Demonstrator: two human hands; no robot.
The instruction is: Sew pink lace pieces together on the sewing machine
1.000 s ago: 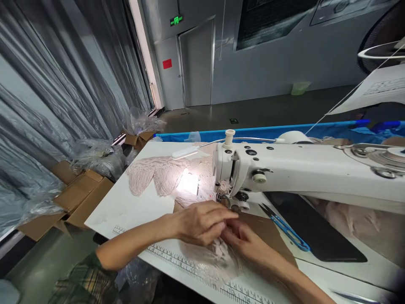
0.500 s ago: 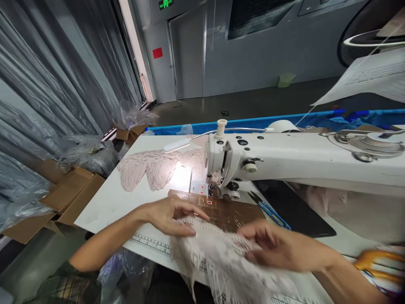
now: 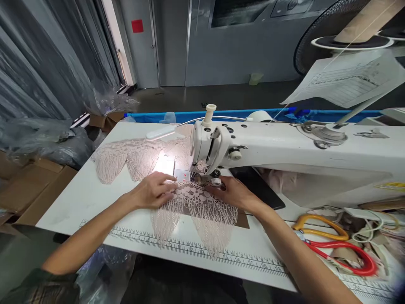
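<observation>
A pale pink fringed lace trim (image 3: 205, 202) lies spread in front of the sewing machine (image 3: 268, 145), its upper edge close to the presser foot (image 3: 193, 177) and its scalloped fringe hanging toward me. My left hand (image 3: 154, 191) has its fingers closed on the left end of the upper edge. On the other side my right hand (image 3: 232, 192) grips the lace near its right end, beside the machine head; its fingertips are partly hidden. Another fringed lace piece (image 3: 123, 156) lies to the left, behind my left hand, under the lit lamp (image 3: 161, 132).
Scissors with orange handles (image 3: 321, 226) and others with red handles (image 3: 351, 257) lie at right among scraps. A printed ruler (image 3: 183, 247) runs along the table's front edge. Cardboard boxes (image 3: 38, 185) stand left. A paper sheet (image 3: 348, 80) hangs below a thread cone (image 3: 363, 21).
Both hands have moved forward with the lace, from the table's front edge to the presser foot. The lace, bunched and blurred before, now lies flat. The camera view has shifted.
</observation>
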